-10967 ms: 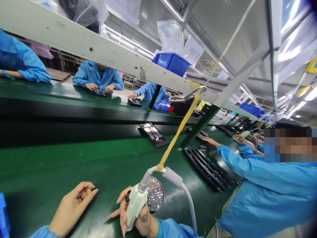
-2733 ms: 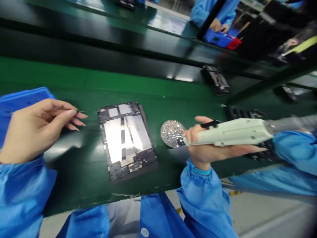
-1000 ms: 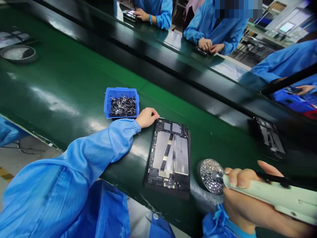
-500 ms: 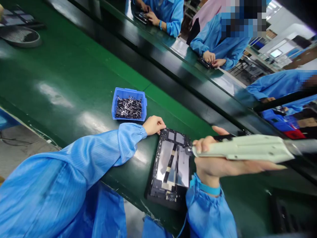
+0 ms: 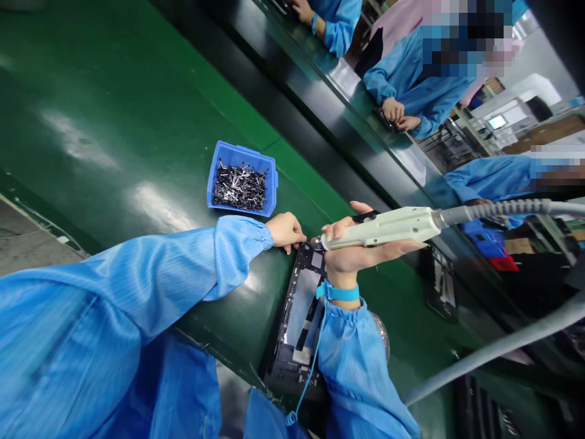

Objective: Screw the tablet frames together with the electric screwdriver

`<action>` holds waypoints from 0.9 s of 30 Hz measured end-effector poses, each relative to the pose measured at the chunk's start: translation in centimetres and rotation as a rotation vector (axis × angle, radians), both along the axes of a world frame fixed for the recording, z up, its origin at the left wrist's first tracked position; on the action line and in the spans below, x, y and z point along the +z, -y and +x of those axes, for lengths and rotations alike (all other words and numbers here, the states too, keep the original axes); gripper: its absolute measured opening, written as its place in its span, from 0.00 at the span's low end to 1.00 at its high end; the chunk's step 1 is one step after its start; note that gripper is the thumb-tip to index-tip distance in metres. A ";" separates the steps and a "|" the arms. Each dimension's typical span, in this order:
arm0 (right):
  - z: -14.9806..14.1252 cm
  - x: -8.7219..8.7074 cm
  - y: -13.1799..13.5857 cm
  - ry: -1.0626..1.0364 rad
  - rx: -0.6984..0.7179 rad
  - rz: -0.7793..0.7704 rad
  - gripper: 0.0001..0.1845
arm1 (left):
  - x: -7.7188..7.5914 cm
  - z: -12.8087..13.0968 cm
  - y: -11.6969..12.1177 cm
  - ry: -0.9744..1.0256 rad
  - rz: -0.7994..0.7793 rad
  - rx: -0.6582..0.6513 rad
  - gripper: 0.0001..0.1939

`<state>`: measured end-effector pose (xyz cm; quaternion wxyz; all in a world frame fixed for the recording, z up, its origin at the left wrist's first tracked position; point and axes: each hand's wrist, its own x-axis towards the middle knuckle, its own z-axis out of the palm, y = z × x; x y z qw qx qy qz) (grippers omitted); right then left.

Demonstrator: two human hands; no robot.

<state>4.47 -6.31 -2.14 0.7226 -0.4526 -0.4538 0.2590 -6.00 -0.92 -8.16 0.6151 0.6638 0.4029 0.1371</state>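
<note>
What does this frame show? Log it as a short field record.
Setting: green conveyor belt
Left hand: closed, at the top corner of the opened tablet
Right hand: grips the electric screwdriver, tip at the tablet's top edge
Nearby: blue bin of small metal parts, beyond the left hand
Others: people in blue coats across the belt

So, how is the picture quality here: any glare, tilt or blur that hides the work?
Head view: the scene is strongly tilted; bright glare patches lie on the green belt; the blue tray of small metal parts is sharp; the right hand with the screwdriver covers part of the tablet frame; the left hand touches its corner; the near sleeve is soft.
</note>
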 end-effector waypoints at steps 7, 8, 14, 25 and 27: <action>0.2 -1.2 -0.3 0.002 0.053 -0.006 0.45 | 0.0 0.2 0.1 0.010 -0.004 0.003 0.13; 0.3 -1.4 -0.4 0.006 0.056 -0.008 0.46 | 0.0 0.2 0.1 -0.002 -0.002 -0.002 0.13; 0.1 -2.0 -0.6 0.042 0.027 0.001 0.43 | 0.3 0.1 0.1 -0.025 -0.004 -0.014 0.13; 0.2 -2.0 -0.6 0.048 0.105 -0.004 0.40 | 0.1 0.1 -0.1 0.014 -0.052 0.003 0.14; 0.9 -1.0 0.0 0.009 0.096 -0.005 0.43 | 0.1 0.0 -0.1 0.016 -0.050 -0.001 0.14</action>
